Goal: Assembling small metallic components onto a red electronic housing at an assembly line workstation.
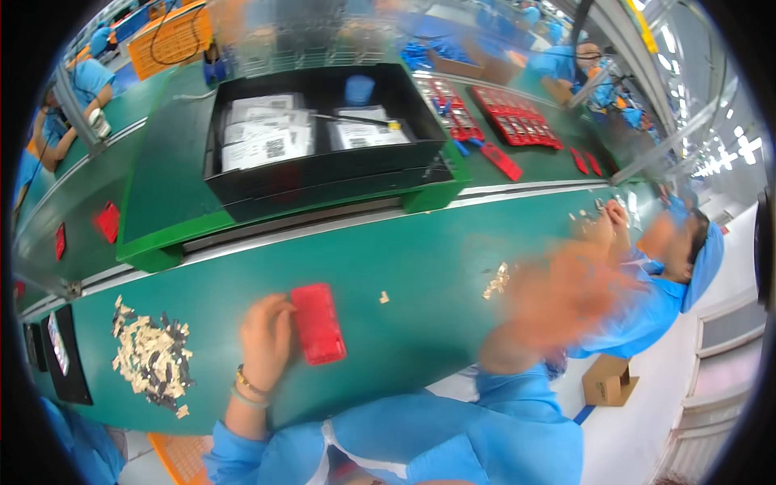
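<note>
Okay — left hand (265,330) grips the red rectangular plastic case (320,327) by its left edge; right hand (566,295) blurred, can't tell its grip. I'd keep the case steady — flat.

A black rectangular bin (311,179) holds flat white packets (267,136) and a blue cylindrical container (359,90); a brown cardboard box (602,381) stands open.

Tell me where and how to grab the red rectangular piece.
The red piece is probably best held by its right long edge, from the right: that straight side is uncovered, while the left grip is at the left edge.
</note>
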Available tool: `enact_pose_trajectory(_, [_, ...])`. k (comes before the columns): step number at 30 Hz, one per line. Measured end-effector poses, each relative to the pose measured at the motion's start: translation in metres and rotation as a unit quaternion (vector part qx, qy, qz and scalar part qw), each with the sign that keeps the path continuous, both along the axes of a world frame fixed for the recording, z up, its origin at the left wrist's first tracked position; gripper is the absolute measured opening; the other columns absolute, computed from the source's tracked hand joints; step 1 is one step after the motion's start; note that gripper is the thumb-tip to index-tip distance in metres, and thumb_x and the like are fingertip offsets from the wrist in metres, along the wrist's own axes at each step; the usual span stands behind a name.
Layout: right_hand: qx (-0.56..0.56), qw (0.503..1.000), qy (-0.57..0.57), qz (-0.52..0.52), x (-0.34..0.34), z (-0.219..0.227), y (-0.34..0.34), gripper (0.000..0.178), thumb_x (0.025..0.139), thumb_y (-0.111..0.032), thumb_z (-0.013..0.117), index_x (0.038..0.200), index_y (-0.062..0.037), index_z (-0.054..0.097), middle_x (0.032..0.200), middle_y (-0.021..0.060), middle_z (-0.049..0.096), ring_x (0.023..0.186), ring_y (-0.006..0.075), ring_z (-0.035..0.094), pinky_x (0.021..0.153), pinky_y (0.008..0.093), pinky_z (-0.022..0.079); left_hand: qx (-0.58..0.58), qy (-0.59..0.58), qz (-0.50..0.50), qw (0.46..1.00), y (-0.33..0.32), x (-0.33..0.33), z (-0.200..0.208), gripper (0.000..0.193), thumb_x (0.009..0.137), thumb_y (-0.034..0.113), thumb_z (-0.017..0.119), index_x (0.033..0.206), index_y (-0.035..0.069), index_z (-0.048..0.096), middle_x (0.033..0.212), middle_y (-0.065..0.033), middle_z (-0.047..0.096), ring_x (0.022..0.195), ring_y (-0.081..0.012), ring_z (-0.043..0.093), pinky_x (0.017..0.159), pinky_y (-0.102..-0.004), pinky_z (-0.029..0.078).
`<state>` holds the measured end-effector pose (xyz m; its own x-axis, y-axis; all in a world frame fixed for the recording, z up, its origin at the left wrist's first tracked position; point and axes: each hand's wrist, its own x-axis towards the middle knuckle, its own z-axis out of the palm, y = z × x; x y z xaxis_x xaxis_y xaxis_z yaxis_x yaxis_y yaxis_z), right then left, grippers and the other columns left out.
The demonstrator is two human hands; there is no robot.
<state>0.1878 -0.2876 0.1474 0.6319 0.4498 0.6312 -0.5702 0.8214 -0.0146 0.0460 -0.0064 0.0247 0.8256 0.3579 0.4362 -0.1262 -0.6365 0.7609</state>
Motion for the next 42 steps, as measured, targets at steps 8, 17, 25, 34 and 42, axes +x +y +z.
enact_pose_trajectory(8, [0.022,0.881,-0.337,-0.331,-0.033,0.112,0.034,0.01,0.077,0.0,0.053,0.086,-0.0056,0.054,0.075,0.007,0.056,0.054,0.014,0.052,0.048,0.0282,0.042,-0.099,-0.015,-0.038,0.994,0.006,-0.004,0.01,0.024,0.092,0.003,0.049,0.116,-0.001,0.046,0.087,-0.0134,0.067,0.084,-0.025,0.065,0.078,-0.0336,0.048])
enact_pose_trajectory(17, [-0.506,0.382,-0.63,-0.449,-0.038,-0.077,0.138,0.04,0.068,-0.02,0.076,0.103,-0.0072,0.062,0.101,0.0058,0.06,0.084,0.022,0.059,0.071,0.0336,0.043,0.094,-0.018,-0.002,0.995,-0.002,-0.004,0.017,0.024,0.092,0.0,0.048,0.116,-0.002,0.048,0.079,-0.0133,0.064,0.07,-0.0271,0.061,0.067,-0.0345,0.047])
enact_pose_trajectory(25, [-0.459,0.378,-0.604,-0.531,-0.04,-0.096,0.144,0.017,0.07,-0.011,0.072,0.084,-0.0083,0.064,0.082,0.0021,0.062,0.072,0.0185,0.059,0.065,0.0311,0.04,-0.154,0.013,-0.002,0.988,-0.003,-0.013,0.028,0.026,0.095,0.005,0.043,0.12,-0.002,0.046,0.089,-0.0138,0.065,0.085,-0.0179,0.061,0.077,-0.03,0.046])
enact_pose_trajectory(34, [-0.7,0.655,-0.157,-0.235,0.004,-0.138,0.122,0.01,0.089,-0.011,0.063,0.092,-0.0011,0.063,0.075,0.0039,0.064,0.063,0.0071,0.058,0.055,0.0205,0.046,0.301,0.112,-0.105,0.941,-0.021,-0.019,-0.02,0.044,0.078,0.023,0.066,0.116,0.004,0.056,0.127,-0.0168,0.051,0.121,-0.0327,0.045,0.1,-0.0437,0.038])
enact_pose_trajectory(42, [-0.742,0.613,-0.228,-0.147,0.012,-0.142,0.135,0.013,0.09,-0.014,0.063,0.089,-0.0006,0.064,0.061,-0.0012,0.057,0.049,0.0028,0.046,0.045,0.0168,0.034,0.325,0.08,-0.061,0.94,-0.032,-0.003,-0.031,0.054,0.073,0.029,0.069,0.117,0.001,0.055,0.118,-0.0168,0.053,0.114,-0.0319,0.048,0.099,-0.0441,0.038])
